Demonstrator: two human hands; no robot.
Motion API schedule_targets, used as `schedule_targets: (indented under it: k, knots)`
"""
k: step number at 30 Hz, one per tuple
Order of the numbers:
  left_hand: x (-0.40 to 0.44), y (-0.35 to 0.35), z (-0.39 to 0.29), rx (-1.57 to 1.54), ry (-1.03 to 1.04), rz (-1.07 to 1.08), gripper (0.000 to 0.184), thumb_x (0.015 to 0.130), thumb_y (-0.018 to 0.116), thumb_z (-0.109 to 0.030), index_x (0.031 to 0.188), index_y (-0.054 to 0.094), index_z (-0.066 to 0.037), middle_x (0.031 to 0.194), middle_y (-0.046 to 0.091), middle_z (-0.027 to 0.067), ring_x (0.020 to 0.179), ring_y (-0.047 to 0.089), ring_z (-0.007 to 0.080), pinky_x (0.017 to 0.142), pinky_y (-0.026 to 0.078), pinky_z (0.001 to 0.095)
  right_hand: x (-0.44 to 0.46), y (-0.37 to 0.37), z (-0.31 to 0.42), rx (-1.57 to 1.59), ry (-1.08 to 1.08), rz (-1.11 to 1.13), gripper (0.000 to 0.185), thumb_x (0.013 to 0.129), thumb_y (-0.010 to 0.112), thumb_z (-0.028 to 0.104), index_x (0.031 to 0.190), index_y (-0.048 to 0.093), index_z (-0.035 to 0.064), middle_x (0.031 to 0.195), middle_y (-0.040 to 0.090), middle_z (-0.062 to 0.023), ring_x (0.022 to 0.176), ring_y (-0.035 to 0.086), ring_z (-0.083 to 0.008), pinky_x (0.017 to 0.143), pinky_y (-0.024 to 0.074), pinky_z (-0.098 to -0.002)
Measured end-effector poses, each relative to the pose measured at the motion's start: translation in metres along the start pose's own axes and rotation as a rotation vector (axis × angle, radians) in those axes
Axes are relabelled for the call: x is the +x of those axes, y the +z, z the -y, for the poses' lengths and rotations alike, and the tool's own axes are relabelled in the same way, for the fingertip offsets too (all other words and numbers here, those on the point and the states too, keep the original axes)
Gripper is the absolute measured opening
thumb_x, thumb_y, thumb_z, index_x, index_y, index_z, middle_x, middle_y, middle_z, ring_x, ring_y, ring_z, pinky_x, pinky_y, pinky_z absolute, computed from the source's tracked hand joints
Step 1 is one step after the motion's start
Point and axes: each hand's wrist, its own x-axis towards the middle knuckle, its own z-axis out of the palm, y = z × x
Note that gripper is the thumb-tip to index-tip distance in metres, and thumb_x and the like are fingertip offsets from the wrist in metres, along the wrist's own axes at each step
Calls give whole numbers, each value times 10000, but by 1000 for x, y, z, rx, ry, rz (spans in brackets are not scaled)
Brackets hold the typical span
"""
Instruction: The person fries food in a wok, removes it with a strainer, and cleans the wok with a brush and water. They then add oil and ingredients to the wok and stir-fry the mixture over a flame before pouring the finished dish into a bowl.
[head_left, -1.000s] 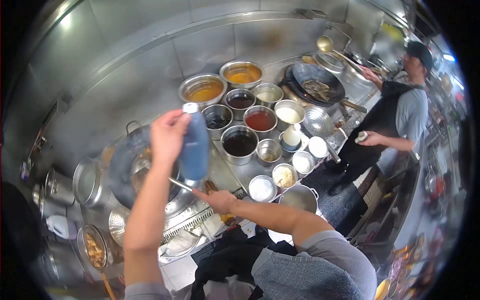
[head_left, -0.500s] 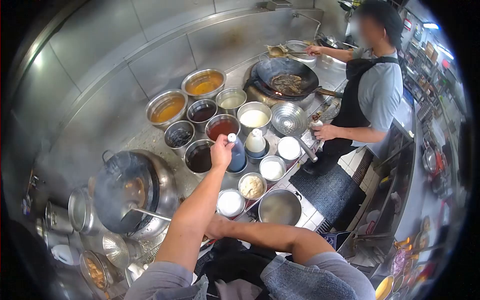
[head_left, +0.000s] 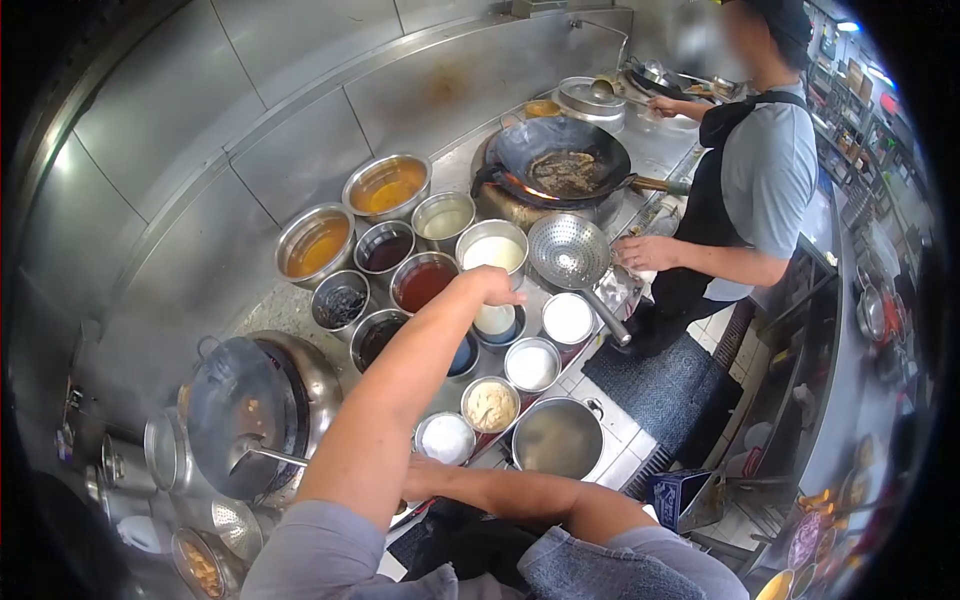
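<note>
Its hold hidden, as with the right hand [head_left: 422, 478], the left hand [head_left: 489, 286] could topple the pale bottle [head_left: 495, 321] by knocking it.

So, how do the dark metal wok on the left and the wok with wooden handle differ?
The dark, round metal wok on the left has a metal ladle in it; the dark, round metal wok with the wooden handle has none. Orange flame shows beneath the second wok, none visible at the left wok. The left wok shows small tan pieces; the second, dark brown food. Both are wide and open.
</note>
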Motion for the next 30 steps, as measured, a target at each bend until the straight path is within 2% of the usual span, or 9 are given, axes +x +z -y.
schedule_targets:
  k: [3,5,11,14,21,24,26,27,30]
  knots:
    - [9,9,17,-573,-415,51,750,933,358,-655,1132,646,8,1138,654,195,874,680,325,726,571,418,-8,-29,7,52,84,74,484,857,478,121,1340,476,152,1079,658,-176,1036,632,-322,868,495,-458]
    - [9,25,44,-1206,-564,104,526,956,491,-452,1116,639,27,1089,666,198,817,686,279,703,580,382,-17,-50,15,93,120,88,486,856,472,116,1340,471,155,1076,656,-185,1024,635,-333,862,496,-463]
    - [-31,42,44,-822,-257,-81,232,848,569,-65,1046,680,-20,949,705,166,856,702,227,713,573,385,-8,-39,8,204,205,41,480,861,447,116,1339,466,158,1076,649,-216,995,635,-377,855,491,-483]
    - [-32,51,31,-306,-178,-517,183,816,643,-173,961,711,-83,896,677,189,880,670,322,797,531,424,1,-27,7,212,166,4,417,868,446,131,1276,534,129,1089,643,-230,1007,626,-393,872,486,-478]
    - [-145,15,31,-617,-313,-1061,253,804,687,-289,880,686,-48,850,666,199,850,643,393,740,492,483,26,-25,20,258,2,-65,316,875,509,188,1126,630,40,1134,640,-207,1053,602,-390,942,460,-437]
    - [-260,16,25,-839,-277,-1388,201,811,712,-165,944,674,-19,838,671,194,774,663,317,715,503,391,63,6,1,427,-284,-220,443,806,546,-13,1242,571,62,1182,627,-186,1167,548,-334,1012,412,-390]
    - [-343,29,23,-950,-287,-1611,184,846,684,-137,986,676,-18,887,704,110,793,648,171,757,503,325,79,8,-1,856,137,53,760,859,504,-28,1523,170,130,1091,631,-173,1057,587,-296,961,428,-356]
    - [-391,30,18,-865,-441,-1635,177,866,676,-142,990,678,-16,902,699,83,820,631,147,764,499,313,80,0,2,761,70,-7,781,886,505,-42,1537,112,136,880,568,-32,720,530,-107,636,463,-263]
    - [-509,28,23,-638,-500,-1803,126,894,645,-89,988,637,-6,869,689,36,805,612,96,723,498,285,87,-46,41,797,300,75,793,885,509,-37,1542,104,144,815,522,-24,589,478,-97,518,434,-266]
